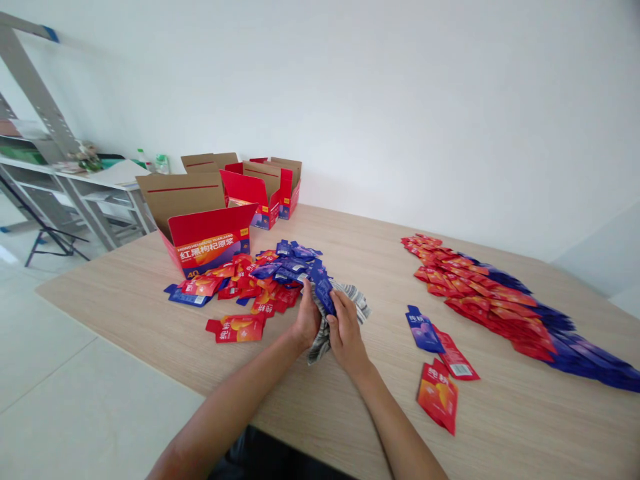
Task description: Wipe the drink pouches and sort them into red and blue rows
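Between my two hands is a small blue pouch (pixel 325 295), with a grey-and-white striped cloth (pixel 361 304) bunched under and around it. My left hand (pixel 306 321) is closed on the cloth at the pouch's left side. The fingers of my right hand (pixel 347 339) press on the pouch and cloth from the right. Just beyond, a loose heap of red pouches (pixel 273 297) and blue pouches (pixel 295 263) lies on the table. One red pouch (pixel 239 329) rests apart, left of my left hand.
An open red carton (pixel 210 245) stands behind the heap, with more open cartons (pixel 265 193) near the wall. On the right, overlapping rows of red and blue pouches (pixel 480 293) cover the table (pixel 370 233). A blue pouch (pixel 423 330) and two red ones (pixel 439 395) lie nearer.
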Available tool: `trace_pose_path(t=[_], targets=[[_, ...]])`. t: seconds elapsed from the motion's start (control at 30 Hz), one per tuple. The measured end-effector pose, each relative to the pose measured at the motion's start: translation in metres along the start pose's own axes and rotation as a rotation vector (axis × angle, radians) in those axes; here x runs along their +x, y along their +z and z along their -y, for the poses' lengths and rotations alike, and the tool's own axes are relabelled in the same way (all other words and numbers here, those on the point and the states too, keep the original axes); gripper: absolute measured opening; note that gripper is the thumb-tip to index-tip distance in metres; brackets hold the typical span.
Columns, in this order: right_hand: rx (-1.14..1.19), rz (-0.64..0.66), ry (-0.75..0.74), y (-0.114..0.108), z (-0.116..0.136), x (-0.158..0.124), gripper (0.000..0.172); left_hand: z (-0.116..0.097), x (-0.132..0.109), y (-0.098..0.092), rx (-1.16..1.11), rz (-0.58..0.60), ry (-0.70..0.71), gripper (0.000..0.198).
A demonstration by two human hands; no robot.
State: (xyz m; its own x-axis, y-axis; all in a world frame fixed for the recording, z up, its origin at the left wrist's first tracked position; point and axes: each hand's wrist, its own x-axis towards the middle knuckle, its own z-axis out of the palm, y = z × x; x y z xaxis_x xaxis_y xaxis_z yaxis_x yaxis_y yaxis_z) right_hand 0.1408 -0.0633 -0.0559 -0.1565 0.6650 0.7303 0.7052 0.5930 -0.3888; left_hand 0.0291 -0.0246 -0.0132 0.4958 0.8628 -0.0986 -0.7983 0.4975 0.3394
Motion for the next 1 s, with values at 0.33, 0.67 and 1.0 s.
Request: trace_pose_path(t=[0.33, 0.67, 1.0], targets=[[-0.064, 0.028, -0.12, 0.006, -0.002, 0.004, 0.052, -0.031, 0.005, -0.001, 0.003, -0.033, 0.143, 0.078], [-0.296, -0.014, -0.108, -0.003, -0.015, 0.006, 0.046, -0.035, -0.003, 0.006, -0.01, 0.025, 0.071, 0.077], [-0.378, 0.032, -0.2, -0.003, -0.016, 0.009, 0.045, -0.025, 0.004, -0.01, 0.139, -0.142, -0.068, 0.022]])
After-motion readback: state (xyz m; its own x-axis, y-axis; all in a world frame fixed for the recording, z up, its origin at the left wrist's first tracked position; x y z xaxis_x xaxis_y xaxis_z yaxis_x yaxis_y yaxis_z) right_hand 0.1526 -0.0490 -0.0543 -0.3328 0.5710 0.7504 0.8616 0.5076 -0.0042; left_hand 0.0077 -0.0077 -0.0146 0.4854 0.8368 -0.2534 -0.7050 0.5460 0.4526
